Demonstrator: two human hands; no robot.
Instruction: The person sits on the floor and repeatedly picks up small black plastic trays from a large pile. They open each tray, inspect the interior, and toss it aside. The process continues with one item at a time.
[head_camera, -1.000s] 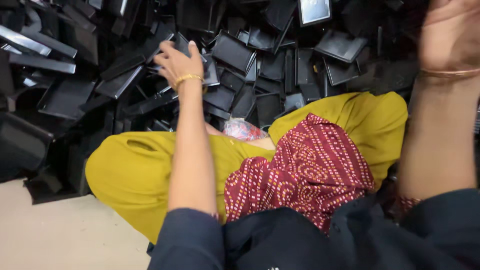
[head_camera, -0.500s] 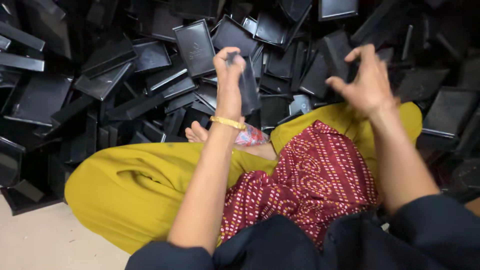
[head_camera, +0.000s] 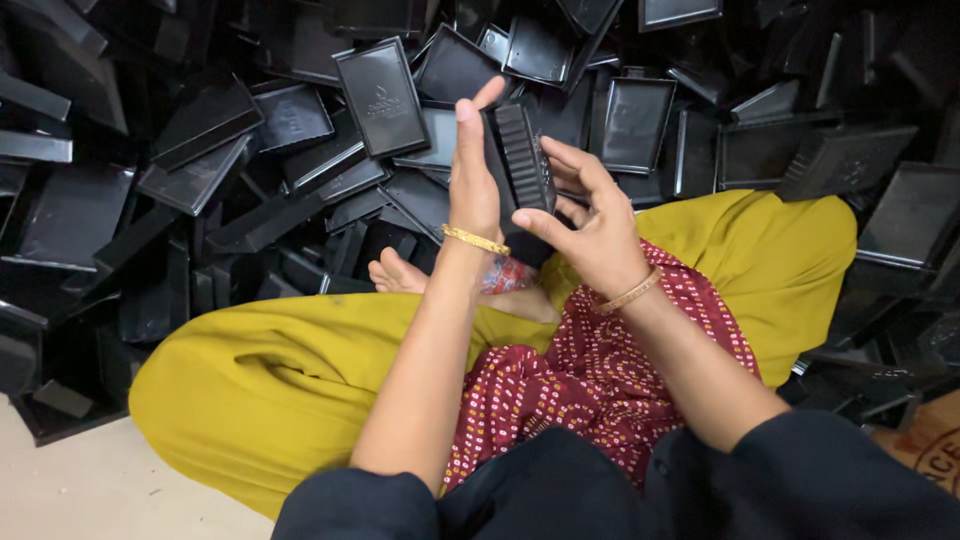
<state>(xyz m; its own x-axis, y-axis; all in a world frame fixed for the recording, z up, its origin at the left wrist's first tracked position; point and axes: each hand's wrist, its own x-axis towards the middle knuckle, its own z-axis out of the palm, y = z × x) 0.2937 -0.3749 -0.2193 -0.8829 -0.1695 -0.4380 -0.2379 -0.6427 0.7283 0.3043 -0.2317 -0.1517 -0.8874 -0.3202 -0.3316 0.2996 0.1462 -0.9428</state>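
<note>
Right hand (head_camera: 590, 235) now joined left hand (head_camera: 475, 180) | both gripping black tray stack (head_camera: 522, 165)

Black tray (head_camera: 522, 160) held edge-on between left hand (head_camera: 472, 185) and right hand (head_camera: 590, 225); its far face is hidden, lower end covered by right thumb and palm. Pile of black trays (head_camera: 250, 150) is cut off at top, left and right edges, deeper layers lost in shadow. Foot (head_camera: 400, 275) partly hidden behind left wrist. Brown box (head_camera: 935, 445) is cropped at the right corner.
</note>
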